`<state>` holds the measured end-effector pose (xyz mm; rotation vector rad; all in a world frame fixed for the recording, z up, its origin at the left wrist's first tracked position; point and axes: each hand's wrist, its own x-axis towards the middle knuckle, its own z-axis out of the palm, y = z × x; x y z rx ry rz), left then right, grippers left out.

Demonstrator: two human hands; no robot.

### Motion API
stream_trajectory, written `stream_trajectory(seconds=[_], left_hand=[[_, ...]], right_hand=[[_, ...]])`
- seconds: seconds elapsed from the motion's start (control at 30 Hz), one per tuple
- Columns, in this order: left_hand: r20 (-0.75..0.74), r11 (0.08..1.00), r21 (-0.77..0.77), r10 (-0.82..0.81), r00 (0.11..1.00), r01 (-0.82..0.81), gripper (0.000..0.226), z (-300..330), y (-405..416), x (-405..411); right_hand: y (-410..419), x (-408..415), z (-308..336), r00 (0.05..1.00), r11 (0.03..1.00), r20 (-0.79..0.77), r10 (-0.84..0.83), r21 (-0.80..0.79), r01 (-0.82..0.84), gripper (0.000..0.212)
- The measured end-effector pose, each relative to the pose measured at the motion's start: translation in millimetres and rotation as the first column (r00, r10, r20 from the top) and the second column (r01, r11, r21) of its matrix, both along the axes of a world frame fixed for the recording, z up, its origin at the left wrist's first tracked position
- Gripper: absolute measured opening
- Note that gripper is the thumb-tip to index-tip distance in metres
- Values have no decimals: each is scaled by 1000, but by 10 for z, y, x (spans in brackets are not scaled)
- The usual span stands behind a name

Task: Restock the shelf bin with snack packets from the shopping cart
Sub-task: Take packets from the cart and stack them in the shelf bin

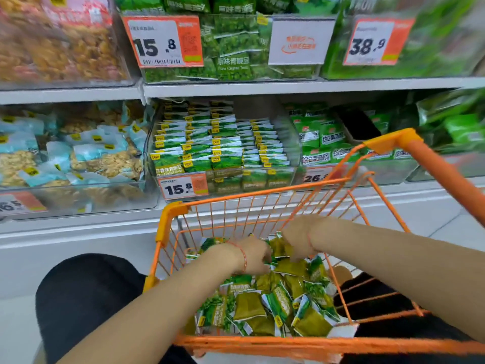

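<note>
An orange wire shopping cart (168,219) stands in front of me, its bottom covered with several small green snack packets (275,306). Both my hands are down inside it at the far end of the pile. My left hand (253,254) curls its fingers around packets. My right hand (296,243) grips a green-yellow packet (278,246) between it and the left hand. Straight ahead on the lower shelf is the clear shelf bin (295,151) with neat rows of matching green packets (220,145) and a 15.8 price tag (183,187).
Neighbouring clear bins hold nut packets (78,158) at left and other green packets (322,143) at right. An upper shelf (262,88) carries more green packets with price tags. The cart's orange handle (441,177) rises at right. My knees flank the cart.
</note>
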<state>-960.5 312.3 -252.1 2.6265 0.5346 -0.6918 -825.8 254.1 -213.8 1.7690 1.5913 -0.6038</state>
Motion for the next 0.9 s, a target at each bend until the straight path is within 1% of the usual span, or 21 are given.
stream_trajectory(seconds=[0.03,0.07,0.1,0.13,0.17,0.23,0.3,0.37,0.4,0.47,0.57,0.67,0.73,0.8,0.83,0.9], left_hand=[[-20,1000,15,-6,1000,6,43,-68,-5,24],[-30,1000,29,1,1000,0,45,-139,12,44],[-44,999,35,17,999,-16,45,-210,42,61],[-54,999,32,40,998,-38,45,-254,67,59],[-59,997,15,72,996,-71,44,-302,101,58],[-52,992,-40,120,991,-122,45,-362,156,37],[-60,986,-83,142,988,-147,46,-413,221,0],[-95,980,-98,163,982,-172,48,-482,296,-32],[-109,980,-93,167,980,-177,49,-497,321,-52],[-129,984,-62,159,979,-168,51,-507,356,-66],[-88,987,-65,141,986,-147,49,-428,335,-19],[-39,983,-90,155,987,-158,50,-331,362,-16],[-2,976,-77,204,979,-203,53,-258,431,-80],[50,962,-87,262,964,-257,55,-161,502,-154],[81,951,-124,295,952,-284,56,-109,529,-182],[146,899,-300,373,916,-319,60,-3,550,-220]], right_hand=[[-23,13,-72,994,996,74,85,-9,-84,36],[-51,78,-141,985,992,116,128,-14,-127,63],[-62,121,-228,986,994,125,114,-20,-112,85],[-62,148,-318,988,994,106,109,-19,-107,99],[-96,160,-399,989,993,87,120,-24,-118,109],[-88,158,-650,988,992,90,124,3,-124,115],[-63,77,-867,990,994,89,106,21,-108,111],[-38,-26,-1023,994,998,98,48,36,-52,97],[-27,-73,-1068,993,999,118,7,47,-13,91],[-5,-137,-1120,987,997,152,-44,74,33,87],[13,-116,-1122,988,989,150,-46,143,24,84],[39,2,-1037,992,965,81,-99,250,76,70],[70,93,-885,983,936,10,-181,308,169,55],[91,169,-652,952,907,-137,-273,293,302,49],[95,192,-517,920,893,-232,-316,254,371,48],[52,191,-240,815,858,-449,-365,179,482,45]])
